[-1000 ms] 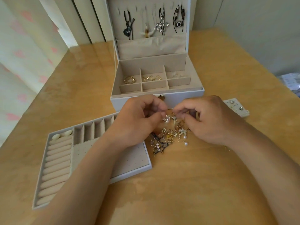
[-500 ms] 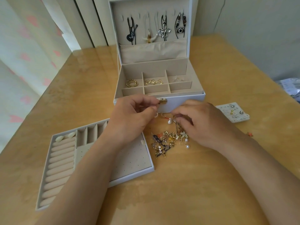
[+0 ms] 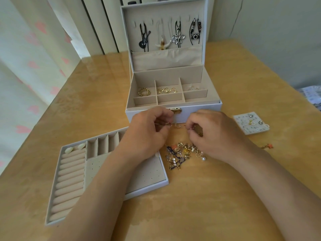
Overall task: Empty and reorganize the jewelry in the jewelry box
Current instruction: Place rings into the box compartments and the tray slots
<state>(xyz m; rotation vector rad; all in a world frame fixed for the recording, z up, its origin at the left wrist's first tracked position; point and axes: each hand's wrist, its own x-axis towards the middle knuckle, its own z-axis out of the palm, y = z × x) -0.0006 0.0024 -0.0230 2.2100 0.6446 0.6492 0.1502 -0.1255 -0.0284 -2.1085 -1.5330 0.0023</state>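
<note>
Wooden table [image 3: 199,206], heart-patterned curtain [image 3: 26,66]

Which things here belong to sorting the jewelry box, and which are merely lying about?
Belong: jewelry box, lifted-out tray, jewelry pile, gold strand pinched by left hand and right hand, earring card.
Lying about: heart-print curtain, patterned item at right edge.

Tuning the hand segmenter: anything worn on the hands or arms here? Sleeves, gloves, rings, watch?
Nothing worn. Left hand and right hand are ungloved, no rings on the fingers that show, no watch or bracelet at either wrist. No sleeves in view: left arm and right arm are uncovered down to the frame edge.
</note>
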